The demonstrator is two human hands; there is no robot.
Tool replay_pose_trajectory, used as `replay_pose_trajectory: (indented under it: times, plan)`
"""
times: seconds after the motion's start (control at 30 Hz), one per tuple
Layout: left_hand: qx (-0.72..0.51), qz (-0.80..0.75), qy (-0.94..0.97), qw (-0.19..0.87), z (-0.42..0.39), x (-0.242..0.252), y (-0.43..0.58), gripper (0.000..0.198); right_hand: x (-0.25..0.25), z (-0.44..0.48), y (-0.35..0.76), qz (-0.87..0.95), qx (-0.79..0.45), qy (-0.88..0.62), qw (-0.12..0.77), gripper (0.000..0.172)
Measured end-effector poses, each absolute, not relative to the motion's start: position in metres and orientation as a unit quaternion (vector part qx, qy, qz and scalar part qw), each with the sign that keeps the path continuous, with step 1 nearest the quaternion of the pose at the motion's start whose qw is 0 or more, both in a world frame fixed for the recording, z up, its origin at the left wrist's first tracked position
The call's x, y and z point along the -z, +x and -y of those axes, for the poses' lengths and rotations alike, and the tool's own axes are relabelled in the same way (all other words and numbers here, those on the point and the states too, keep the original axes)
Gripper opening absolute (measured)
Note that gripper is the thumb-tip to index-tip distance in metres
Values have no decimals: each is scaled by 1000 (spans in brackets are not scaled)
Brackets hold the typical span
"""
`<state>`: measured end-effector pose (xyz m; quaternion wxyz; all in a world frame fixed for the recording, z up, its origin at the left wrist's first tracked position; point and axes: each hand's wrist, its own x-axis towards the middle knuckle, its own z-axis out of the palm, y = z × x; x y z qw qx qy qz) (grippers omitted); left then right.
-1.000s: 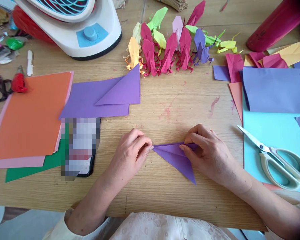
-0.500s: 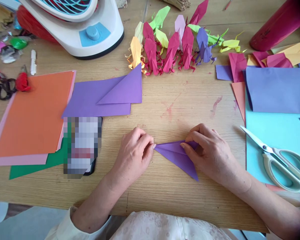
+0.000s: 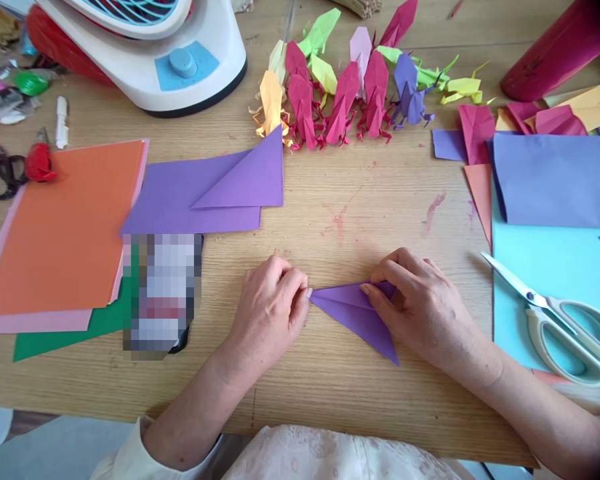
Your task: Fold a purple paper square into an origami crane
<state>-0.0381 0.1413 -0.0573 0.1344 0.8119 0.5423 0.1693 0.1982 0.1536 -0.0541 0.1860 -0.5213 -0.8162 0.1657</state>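
A small purple paper (image 3: 357, 320), folded to a pointed triangular shape, lies between my two hands over the wooden table. My left hand (image 3: 275, 297) pinches its sharp left tip between thumb and forefinger. At the paper's upper right, my right hand (image 3: 417, 303) grips the folded edge with thumb and fingers, which hide that corner. A crease runs along the paper below its top edge, and a lower flap points down toward me. Farther back on the left are larger purple sheets (image 3: 180, 187), one with a triangular fold.
Several folded paper insects (image 3: 343, 103) stand at the back. White-handled scissors (image 3: 570, 320) lie on turquoise paper (image 3: 525, 260) at right. Orange paper (image 3: 65, 233) and a phone (image 3: 165, 290) are on the left, a fan (image 3: 190, 63) and a red cylinder (image 3: 555, 50) behind.
Both hands keep their pinch on the purple paper with almost no movement. The view has shifted slightly, so things at the left sit a little farther left.
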Motion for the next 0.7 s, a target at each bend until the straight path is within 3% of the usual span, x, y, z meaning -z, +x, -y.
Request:
replay_pose_trajectory:
  times: [0.7]
  plan:
    - [-140,-544,819,117,-140,60,-39,13,56,-155,197,830,-136,-513,172,13]
